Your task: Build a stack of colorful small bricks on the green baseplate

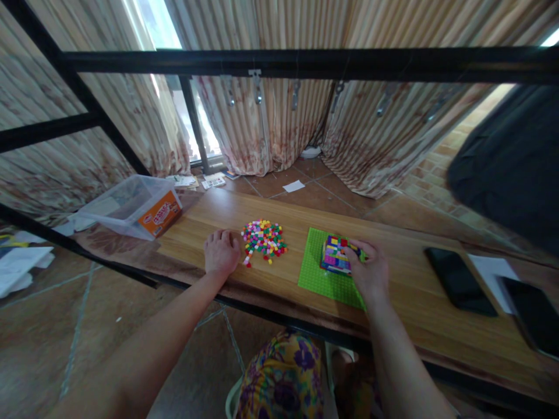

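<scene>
A block of multicoloured toy bricks (336, 256), built up several layers high, stands on a lime-green studded baseplate (312, 267). My right hand (370, 270) is closed around its right side, with the thumb at the near face and the fingers reaching over the top and far edge. Whether a single loose brick is also between those fingertips is hidden. A pile of small loose bricks (264, 238) in many colours lies on the wooden table, left of the baseplate. Just left of that pile rests my left hand (222, 253), its fingers curled down against the tabletop; no brick shows in it.
A clear plastic box (126, 203) with an orange label stands beyond the table's left end. Toward the right lie a dark phone (458, 279), white paper (493, 273) and another dark device (530, 311). A black metal rail (279, 63) crosses above the table's far side.
</scene>
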Motion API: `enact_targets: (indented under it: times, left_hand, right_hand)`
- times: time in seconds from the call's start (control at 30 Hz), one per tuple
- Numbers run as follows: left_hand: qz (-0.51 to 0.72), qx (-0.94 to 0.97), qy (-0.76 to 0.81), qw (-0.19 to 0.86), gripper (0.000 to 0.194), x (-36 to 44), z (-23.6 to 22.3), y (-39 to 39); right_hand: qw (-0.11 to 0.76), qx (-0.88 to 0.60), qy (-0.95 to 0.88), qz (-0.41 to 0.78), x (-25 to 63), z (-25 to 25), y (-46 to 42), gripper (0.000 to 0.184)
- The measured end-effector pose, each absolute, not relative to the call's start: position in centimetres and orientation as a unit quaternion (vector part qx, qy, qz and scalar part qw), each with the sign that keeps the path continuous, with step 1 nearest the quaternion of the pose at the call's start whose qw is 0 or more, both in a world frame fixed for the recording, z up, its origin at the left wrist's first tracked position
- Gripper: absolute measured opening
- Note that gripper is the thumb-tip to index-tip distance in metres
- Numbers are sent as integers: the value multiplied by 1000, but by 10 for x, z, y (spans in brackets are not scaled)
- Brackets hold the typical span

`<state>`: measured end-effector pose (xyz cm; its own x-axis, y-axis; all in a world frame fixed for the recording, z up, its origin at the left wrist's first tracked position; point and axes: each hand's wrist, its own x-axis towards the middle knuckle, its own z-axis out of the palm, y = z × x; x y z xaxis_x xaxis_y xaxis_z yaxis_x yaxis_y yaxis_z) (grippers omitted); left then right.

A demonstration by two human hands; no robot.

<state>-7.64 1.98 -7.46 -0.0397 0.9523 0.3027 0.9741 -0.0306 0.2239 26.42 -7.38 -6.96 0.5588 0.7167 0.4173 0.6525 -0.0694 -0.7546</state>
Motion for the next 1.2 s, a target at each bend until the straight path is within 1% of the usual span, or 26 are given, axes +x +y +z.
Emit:
enact_targets:
  times: [0.27, 0.6, 0.77, 0.83, 0.97, 1.07, 1.2]
  left_hand:
    - [-185, -694, -695, 35, 39, -76, -74, 20]
    - [-187, -691, -697, 28, 39, -75, -72, 19]
    - [-189, -691, -697, 27, 38, -76, -73, 20]
    - [-188, -691, -698, 30, 38, -77, -74, 20]
    - [-185, -689, -700, 35, 39, -76, -74, 20]
    - [-182, -691, -699, 38, 37, -76, -74, 20]
    - [-184, -689, -700, 41, 37, -77, -77, 20]
  right_hand:
    - [528, -723, -436, 89, 265, -76, -71, 37]
    - [547, -716, -418, 116, 262, -73, -69, 37]
    - [567, -699, -415, 130, 264, -77, -69, 41]
    - [588, -695, -397, 117, 265, -73, -71, 39]
    - [612, -679, -406, 12, 255, -55, -80, 31]
    - [591, -644, -486, -13, 231, -43, -88, 25]
    - [515, -577, -630, 67, 190, -48, -89, 21]
